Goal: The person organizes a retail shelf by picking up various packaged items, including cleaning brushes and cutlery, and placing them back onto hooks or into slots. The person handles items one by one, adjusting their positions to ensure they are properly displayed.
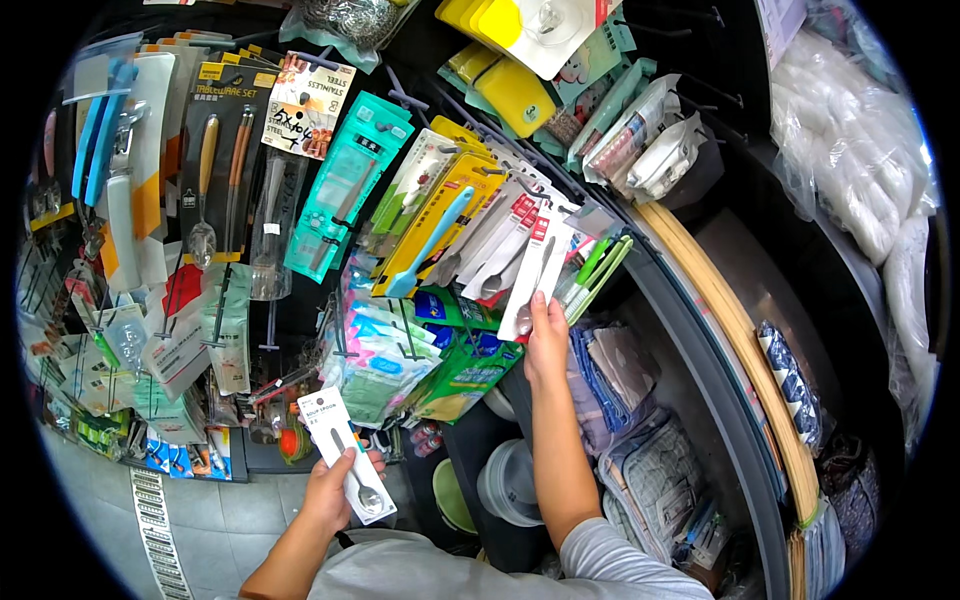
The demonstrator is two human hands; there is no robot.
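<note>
My left hand [332,490] grips a soup spoon on a white card [328,425], low in front of me, its thumb across the card and the metal bowl at the lower end. My right arm stretches forward to the rack. There my right hand [545,338] pinches the lower end of another carded spoon [536,262], whose top is at a hook. Similar white-carded spoons [492,268] hang just left of it. Beside those is a light-blue spatula [435,240] on a yellow card. Green-handled utensils [598,265] hang to the right.
Packaged cutlery [205,190] and turquoise packs [350,185] fill the hooks on the left. Green packs [465,375] hang below the spoons. Folded cloths [655,480] and plastic tubs [510,482] sit lower down. A curved shelf edge [700,400] runs along the right.
</note>
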